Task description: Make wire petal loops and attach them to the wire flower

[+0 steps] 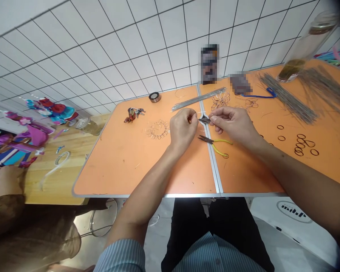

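Between my two hands is a small dark grey piece [204, 119] with thin pale wires, held above the seam of the orange table [124, 166]. My left hand [184, 127] is closed at its left side, the fingertips curled in and partly hidden. My right hand [229, 122] pinches its right side between thumb and forefinger. Just below the hands lie yellow-handled pliers [215, 142], touched by neither hand. A bundle of straight silver wires [198, 99] lies behind the hands. Left of my left hand is a loose ring of thin bent wires [158, 129].
A tape roll [154, 97] and a dark red ornament [134, 114] sit at the left. Right are black rings [300, 145], wire bundles [289, 98], a glass jar [291, 70] and a blue cord [260, 96]. Another person's arm [7, 181] rests by the wooden table [70, 177].
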`<state>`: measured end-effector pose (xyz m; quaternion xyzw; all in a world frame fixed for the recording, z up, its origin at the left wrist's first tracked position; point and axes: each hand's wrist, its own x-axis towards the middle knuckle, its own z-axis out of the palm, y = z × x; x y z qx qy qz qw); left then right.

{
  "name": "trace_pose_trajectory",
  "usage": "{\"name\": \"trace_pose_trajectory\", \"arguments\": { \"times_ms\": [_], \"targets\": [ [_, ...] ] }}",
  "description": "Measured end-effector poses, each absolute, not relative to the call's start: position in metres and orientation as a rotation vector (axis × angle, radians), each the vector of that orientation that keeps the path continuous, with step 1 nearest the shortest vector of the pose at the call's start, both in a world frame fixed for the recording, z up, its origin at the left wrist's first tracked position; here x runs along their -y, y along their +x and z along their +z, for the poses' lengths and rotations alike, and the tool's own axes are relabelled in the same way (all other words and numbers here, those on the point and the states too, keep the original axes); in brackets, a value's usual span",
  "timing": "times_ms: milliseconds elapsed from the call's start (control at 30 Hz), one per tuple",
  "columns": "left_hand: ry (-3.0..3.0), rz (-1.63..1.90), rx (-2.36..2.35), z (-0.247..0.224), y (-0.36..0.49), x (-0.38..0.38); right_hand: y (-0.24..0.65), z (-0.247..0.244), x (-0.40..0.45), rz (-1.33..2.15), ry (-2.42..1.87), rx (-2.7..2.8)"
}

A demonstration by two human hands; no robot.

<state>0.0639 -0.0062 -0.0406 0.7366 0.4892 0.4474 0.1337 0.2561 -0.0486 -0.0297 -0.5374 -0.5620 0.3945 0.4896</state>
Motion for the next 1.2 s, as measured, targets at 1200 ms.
{"name": "trace_pose_trajectory", "arguments": {
  "times_ms": [1200],
  "targets": [
    [1.666,1.487,-1.217,-0.030,0.053,0.001,0.258,-0.041,0.038,0.716,-1.475,1.352]
  ]
}}
